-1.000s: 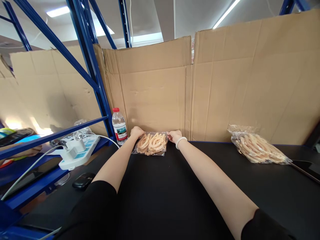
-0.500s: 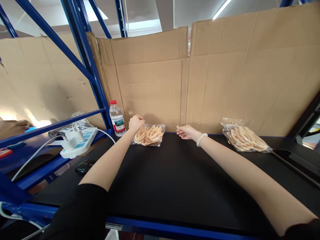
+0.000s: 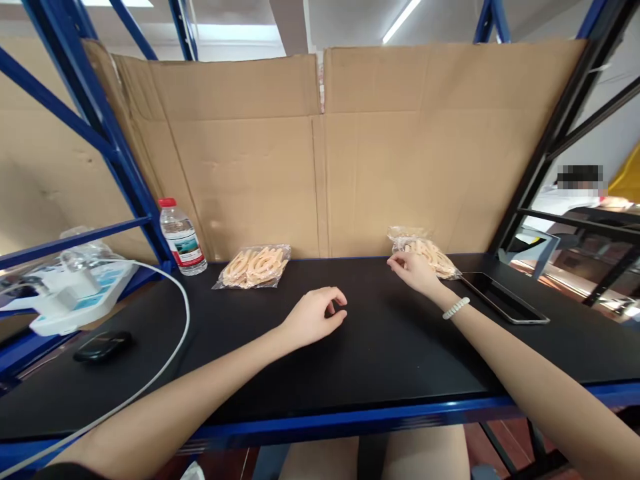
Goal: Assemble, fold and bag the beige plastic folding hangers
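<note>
My left hand [image 3: 316, 315] hovers over the middle of the black tabletop [image 3: 350, 360]. Its fingers curve loosely, thumb apart, and nothing is in it. Farther right, my right hand [image 3: 414, 272], with a pale beaded bracelet [image 3: 456, 308] at the wrist, is in front of a clear plastic bag of pale ring-shaped snacks [image 3: 434, 257]. Its fingers are loosely bent and hold nothing that I can see; whether they touch the bag I cannot tell. A second such bag [image 3: 257, 267] lies at the back left, apart from both hands.
A red-capped water bottle [image 3: 184, 239] stands by the blue post. Left of it are a white power strip [image 3: 95, 293], a white cable [image 3: 186, 313] and a small black device [image 3: 103, 347]. A dark tablet [image 3: 503, 299] lies at right. Cardboard [image 3: 250, 160] walls the back.
My view has turned right. My left hand has come away from the left bag toward the middle and uncurled. My right hand has moved right, to the right bag. Both bags look unmoved.
</note>
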The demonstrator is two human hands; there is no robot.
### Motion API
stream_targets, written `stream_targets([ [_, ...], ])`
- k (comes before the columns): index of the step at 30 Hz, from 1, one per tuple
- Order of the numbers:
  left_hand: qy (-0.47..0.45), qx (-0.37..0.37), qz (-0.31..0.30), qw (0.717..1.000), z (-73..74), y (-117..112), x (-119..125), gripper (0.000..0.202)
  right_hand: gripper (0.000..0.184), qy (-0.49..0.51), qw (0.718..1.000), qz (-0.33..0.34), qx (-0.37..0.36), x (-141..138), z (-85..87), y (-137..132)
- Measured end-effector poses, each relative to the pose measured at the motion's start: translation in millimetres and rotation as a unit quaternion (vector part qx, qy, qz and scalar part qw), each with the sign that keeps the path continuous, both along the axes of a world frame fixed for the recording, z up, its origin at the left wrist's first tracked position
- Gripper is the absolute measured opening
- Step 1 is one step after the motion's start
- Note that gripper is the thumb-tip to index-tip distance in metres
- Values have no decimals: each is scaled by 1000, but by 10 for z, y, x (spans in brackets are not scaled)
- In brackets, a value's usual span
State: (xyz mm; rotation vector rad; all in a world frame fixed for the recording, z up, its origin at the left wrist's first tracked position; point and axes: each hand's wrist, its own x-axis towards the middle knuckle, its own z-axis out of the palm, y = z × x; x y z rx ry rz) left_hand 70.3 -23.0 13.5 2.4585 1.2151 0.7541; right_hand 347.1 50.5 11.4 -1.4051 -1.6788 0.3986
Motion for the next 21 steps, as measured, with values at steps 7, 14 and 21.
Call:
stream_targets([
  [7,-57,18,-58,997,-217,-36,-24,19,19,-63,978,-184,74,571,-72,213],
  [14,-78,-9,-91,993,-237,-134,0,24,31,-71,959,-271,30,907,-213,367],
  [21,-111,-47,-92,988,-260,-109,2,25,35,-62,960,-271,-45,1206,-122,620],
])
